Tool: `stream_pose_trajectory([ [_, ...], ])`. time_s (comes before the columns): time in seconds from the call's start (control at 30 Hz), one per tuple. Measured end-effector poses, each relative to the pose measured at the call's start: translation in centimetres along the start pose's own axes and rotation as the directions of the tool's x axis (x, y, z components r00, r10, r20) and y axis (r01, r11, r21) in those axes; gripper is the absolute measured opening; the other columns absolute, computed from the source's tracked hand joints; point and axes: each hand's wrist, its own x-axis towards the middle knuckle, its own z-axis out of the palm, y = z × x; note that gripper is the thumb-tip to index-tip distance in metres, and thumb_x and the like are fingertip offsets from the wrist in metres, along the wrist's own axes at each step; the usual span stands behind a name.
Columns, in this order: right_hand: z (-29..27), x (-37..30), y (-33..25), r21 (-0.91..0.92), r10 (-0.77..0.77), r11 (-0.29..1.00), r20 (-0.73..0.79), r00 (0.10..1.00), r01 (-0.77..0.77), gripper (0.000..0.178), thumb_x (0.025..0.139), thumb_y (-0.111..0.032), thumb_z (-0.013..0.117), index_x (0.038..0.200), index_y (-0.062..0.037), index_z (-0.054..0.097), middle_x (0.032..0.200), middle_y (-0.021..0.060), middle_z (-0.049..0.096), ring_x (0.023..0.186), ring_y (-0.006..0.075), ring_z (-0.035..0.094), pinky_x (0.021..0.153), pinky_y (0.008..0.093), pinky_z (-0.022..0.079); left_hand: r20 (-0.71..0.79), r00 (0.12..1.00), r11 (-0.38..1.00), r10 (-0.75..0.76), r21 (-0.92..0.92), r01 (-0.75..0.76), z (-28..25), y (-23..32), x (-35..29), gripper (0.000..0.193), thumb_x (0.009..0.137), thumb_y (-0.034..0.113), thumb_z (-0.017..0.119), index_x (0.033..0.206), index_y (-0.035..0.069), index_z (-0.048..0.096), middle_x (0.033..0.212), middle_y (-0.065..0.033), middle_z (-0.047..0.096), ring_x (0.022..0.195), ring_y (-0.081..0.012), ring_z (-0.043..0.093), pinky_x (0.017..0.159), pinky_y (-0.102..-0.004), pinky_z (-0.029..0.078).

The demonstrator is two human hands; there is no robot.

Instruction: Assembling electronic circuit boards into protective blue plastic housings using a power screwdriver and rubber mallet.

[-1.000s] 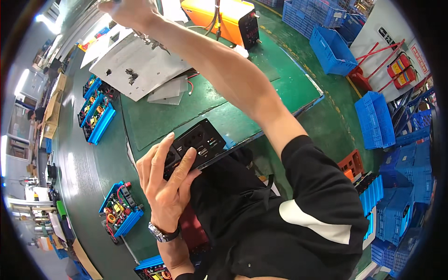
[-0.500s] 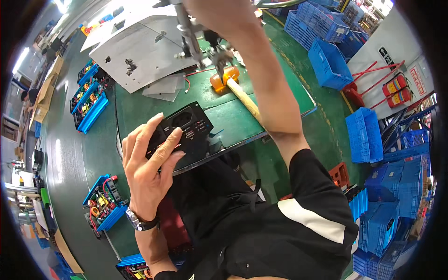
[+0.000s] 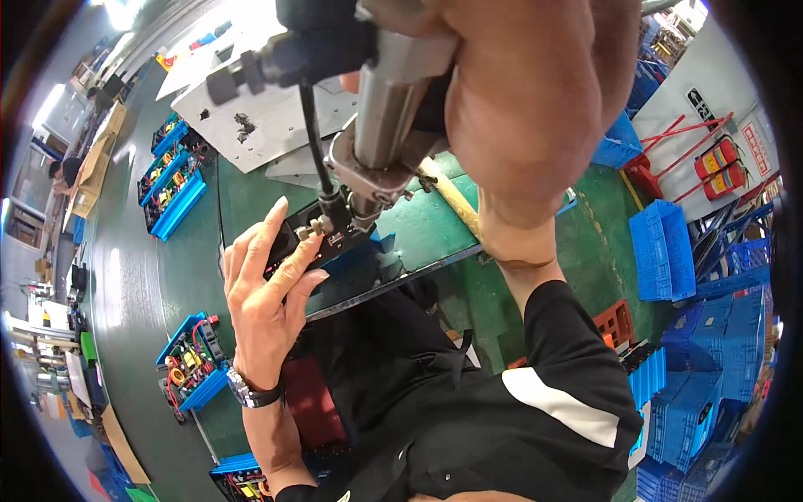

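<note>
My left hand grips a black socket panel near the bench's front edge, its fingers across the panel's left part. A power screwdriver with a metal barrel and a thin black hose is in my right hand, large and close to the camera. Its lower end stands over the panel, beside my left fingertips, and covers much of the panel's face. Whether the tip touches the panel I cannot tell. Right of the tool, the wooden handle of a hammer shows; its head is hidden.
Blue-cased circuit units lie at the left of the green bench, with another unit nearer me. A grey metal sheet lies behind the panel. Blue crates and fire extinguishers stand to the right.
My right hand has brought the screwdriver down and nearer, from over the hammer head to over the socket panel. My left hand keeps its hold on the panel.
</note>
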Motion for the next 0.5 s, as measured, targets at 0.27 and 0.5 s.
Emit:
stream_pose_trajectory([
  [0.27, 2.2, -0.6, -1.6, 0.090, 0.005, 0.996, -0.042, 0.999, -0.002, 0.028, 0.085, -0.008, 0.081, 0.105, 0.0014, 0.063, 0.068, 0.0022, 0.065, 0.050, 0.0070, 0.056, 0.048, 0.0228, 0.045, -0.028, 0.998, 0.998, 0.059, -0.031, -0.060, 0.5, -0.7, -0.2, 0.041, 0.078, 0.026, 0.083, 0.118, 0.017, 0.079, 0.140, -0.0123, 0.063, 0.112, -0.0325, 0.059, 0.095, -0.0427, 0.047],
  [0.5, 3.5, -1.5, -2.5, -0.213, -0.038, 0.977, -0.169, 0.985, 0.001, 0.032, 0.082, -0.004, 0.082, 0.107, 0.0020, 0.064, 0.067, 0.0003, 0.064, 0.050, 0.0064, 0.055, 0.047, 0.0228, 0.043, -0.066, 0.997, 0.998, 0.048, -0.037, -0.051, 0.6, -0.6, -0.2, 0.043, 0.077, 0.026, 0.083, 0.120, 0.020, 0.079, 0.138, -0.0103, 0.065, 0.111, -0.0314, 0.059, 0.094, -0.0421, 0.048],
])
